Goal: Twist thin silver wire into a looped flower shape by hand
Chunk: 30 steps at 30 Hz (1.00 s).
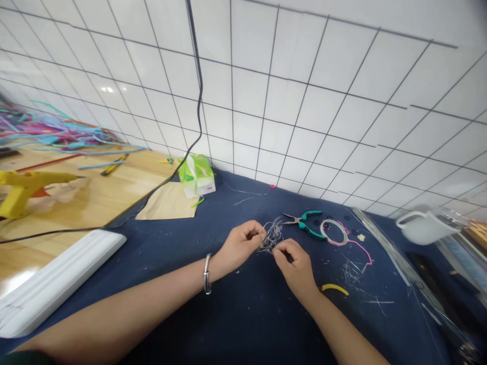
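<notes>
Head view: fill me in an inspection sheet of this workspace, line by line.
Surface: dark blue covering, specked with small bits; wooden top at left.
Things in hand: silvery wire tangle; teal-handled pliers lie just beyond it.
Clutter: loose wire pieces, pale ring-shaped coil, yellow handle, glue gun, colourful strands.
Hands: left hand and right hand both pinch at the tangle.
Cables: one black cable hangs before the wall, then crosses the wood.
Surroundings: white tiled wall; nobody else seen.

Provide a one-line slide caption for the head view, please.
Bare left hand and right hand finger a tangle of thin silvery wire over a dark blue surface, near teal-handled metal pliers.
</notes>
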Each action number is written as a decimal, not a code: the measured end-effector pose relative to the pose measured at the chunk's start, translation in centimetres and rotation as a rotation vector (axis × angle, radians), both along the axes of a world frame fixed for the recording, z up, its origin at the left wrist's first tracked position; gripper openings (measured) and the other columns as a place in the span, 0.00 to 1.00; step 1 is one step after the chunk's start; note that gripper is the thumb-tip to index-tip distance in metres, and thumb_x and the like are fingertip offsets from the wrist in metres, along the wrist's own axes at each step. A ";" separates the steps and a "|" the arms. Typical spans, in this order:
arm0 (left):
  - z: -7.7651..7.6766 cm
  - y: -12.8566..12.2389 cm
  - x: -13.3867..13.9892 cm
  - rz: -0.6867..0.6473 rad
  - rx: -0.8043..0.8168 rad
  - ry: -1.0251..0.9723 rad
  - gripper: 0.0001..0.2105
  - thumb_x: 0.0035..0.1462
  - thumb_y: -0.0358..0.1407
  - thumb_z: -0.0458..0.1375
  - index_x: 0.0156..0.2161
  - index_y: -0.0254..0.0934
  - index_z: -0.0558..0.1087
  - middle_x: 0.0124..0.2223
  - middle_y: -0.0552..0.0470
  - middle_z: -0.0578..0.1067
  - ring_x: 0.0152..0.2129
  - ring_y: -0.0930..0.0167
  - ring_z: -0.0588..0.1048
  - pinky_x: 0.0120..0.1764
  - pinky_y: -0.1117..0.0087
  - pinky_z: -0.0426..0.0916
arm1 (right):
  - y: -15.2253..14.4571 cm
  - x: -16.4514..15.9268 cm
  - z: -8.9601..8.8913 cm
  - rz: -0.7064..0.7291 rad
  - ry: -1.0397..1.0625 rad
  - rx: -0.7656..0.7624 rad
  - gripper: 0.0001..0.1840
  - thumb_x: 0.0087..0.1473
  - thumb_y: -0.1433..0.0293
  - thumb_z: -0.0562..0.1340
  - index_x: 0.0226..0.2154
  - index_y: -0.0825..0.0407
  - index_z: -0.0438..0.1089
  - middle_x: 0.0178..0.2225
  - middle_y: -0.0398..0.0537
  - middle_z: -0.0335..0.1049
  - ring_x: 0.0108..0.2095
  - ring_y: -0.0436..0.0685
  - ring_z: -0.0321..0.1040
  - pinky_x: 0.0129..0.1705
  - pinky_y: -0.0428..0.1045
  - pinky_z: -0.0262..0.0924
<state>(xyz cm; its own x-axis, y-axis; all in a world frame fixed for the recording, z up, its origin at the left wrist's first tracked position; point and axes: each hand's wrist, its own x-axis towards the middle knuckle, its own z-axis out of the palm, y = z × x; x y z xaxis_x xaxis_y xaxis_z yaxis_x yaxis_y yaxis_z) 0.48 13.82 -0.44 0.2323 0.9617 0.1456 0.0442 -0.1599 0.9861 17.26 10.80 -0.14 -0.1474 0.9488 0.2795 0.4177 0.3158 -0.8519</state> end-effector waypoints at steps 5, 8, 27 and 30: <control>0.6 -0.2 -0.1 0.034 0.066 0.014 0.04 0.55 0.31 0.51 0.30 0.35 0.63 0.33 0.52 0.70 0.30 0.73 0.69 0.35 0.71 0.63 | -0.1 0.5 0.3 0.017 0.054 0.016 0.09 0.54 0.69 0.55 0.24 0.51 0.63 0.27 0.43 0.60 0.29 0.52 0.58 0.34 0.48 0.54; 0.5 -0.2 0.1 -0.018 0.030 -0.069 0.04 0.58 0.32 0.49 0.32 0.35 0.62 0.37 0.50 0.70 0.31 0.73 0.71 0.36 0.69 0.64 | 0.1 0.6 0.2 -0.006 0.098 -0.012 0.09 0.55 0.68 0.54 0.25 0.51 0.64 0.29 0.44 0.61 0.32 0.53 0.60 0.36 0.48 0.55; 0.0 -0.2 0.2 -0.030 0.097 -0.024 0.02 0.58 0.31 0.49 0.34 0.35 0.61 0.36 0.50 0.68 0.28 0.75 0.68 0.34 0.70 0.64 | 1.2 0.9 -1.4 -0.049 0.497 -0.316 0.06 0.52 0.66 0.59 0.28 0.51 0.63 0.18 0.36 0.56 0.19 0.45 0.52 0.22 0.43 0.48; -0.1 0.0 0.1 0.010 0.098 -0.035 0.03 0.58 0.31 0.48 0.33 0.35 0.61 0.37 0.50 0.68 0.29 0.75 0.68 0.34 0.71 0.64 | 1.1 0.9 -1.2 -0.057 0.503 -0.295 0.06 0.52 0.66 0.59 0.29 0.51 0.64 0.20 0.37 0.57 0.20 0.46 0.53 0.23 0.44 0.50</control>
